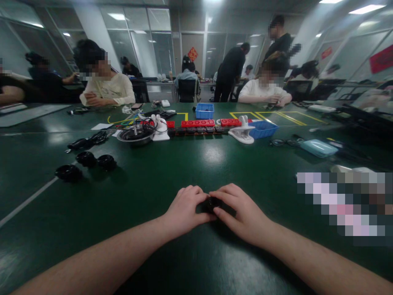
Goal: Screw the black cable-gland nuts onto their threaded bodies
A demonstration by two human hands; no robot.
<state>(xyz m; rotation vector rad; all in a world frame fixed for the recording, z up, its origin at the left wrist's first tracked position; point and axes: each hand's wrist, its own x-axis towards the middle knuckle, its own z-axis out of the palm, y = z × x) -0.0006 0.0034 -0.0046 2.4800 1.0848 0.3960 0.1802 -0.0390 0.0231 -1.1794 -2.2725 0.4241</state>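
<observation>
Low over the green table, a small black round part (214, 202) sits between my two hands, mostly covered by fingers. My left hand (188, 207) closes on its left side, thumb below and fingers above. From the other side my right hand (238, 211) pinches it between thumb and fingertips. Farther off to the left, three black round parts stand on the table: one in front (68, 173), one behind it (86, 159) and one to the right (106, 162). Their exact kind cannot be made out.
Across the table (147, 172) stand a metal bowl (135, 139) with black pieces and cables, white clamp-like stands (242, 132), red blocks (198, 123) and blue bins (264, 129). A light-blue case (319, 148) lies right. Several people sit or stand beyond.
</observation>
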